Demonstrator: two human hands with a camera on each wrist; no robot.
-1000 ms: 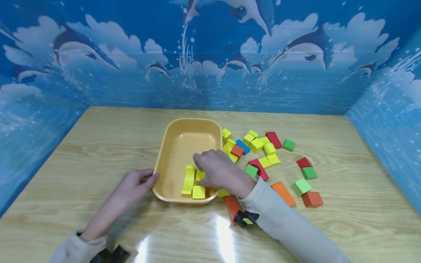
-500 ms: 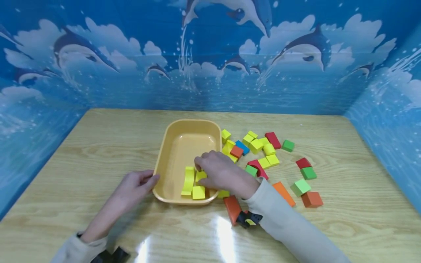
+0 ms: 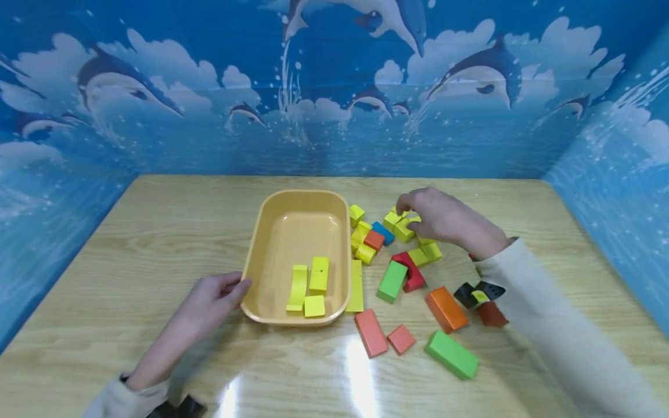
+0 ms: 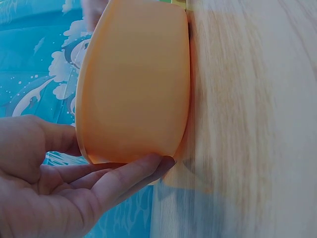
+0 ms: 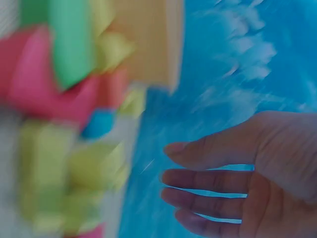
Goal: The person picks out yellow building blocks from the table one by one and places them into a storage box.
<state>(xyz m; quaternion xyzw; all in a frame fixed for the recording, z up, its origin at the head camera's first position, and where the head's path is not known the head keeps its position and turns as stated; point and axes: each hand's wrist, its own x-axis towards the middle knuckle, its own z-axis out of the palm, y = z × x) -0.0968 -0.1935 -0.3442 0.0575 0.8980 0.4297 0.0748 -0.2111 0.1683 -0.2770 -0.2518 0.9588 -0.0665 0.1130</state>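
Note:
In the head view my left hand (image 3: 214, 299) grips the near left edge of a tan plastic tray (image 3: 253, 255). In the left wrist view its thumb lies at the rim and its fingers against the outer wall of the tray (image 4: 133, 84). Inside the tray lie a yellow arch-shaped block (image 3: 298, 288), a yellow oblong block (image 3: 319, 276) and a small yellow block (image 3: 315, 306). My right hand (image 3: 444, 217) hovers over yellow blocks (image 3: 404, 230) at the back right. The right wrist view shows that hand (image 5: 233, 183) holding nothing, fingers extended and apart from the blocks.
Right of the tray lie a blue block (image 3: 383, 233), a red arch (image 3: 413, 276), green blocks (image 3: 392, 283), an orange block (image 3: 446, 309) and pink-red blocks (image 3: 371, 332). A long yellow block (image 3: 356, 287) lies beside the tray's right wall. A dolphin-printed backdrop (image 3: 334, 116) encloses the table.
My right hand has left the yellow oblong block in the tray and moved right and back, over the loose yellow blocks. My left hand stays on the tray.

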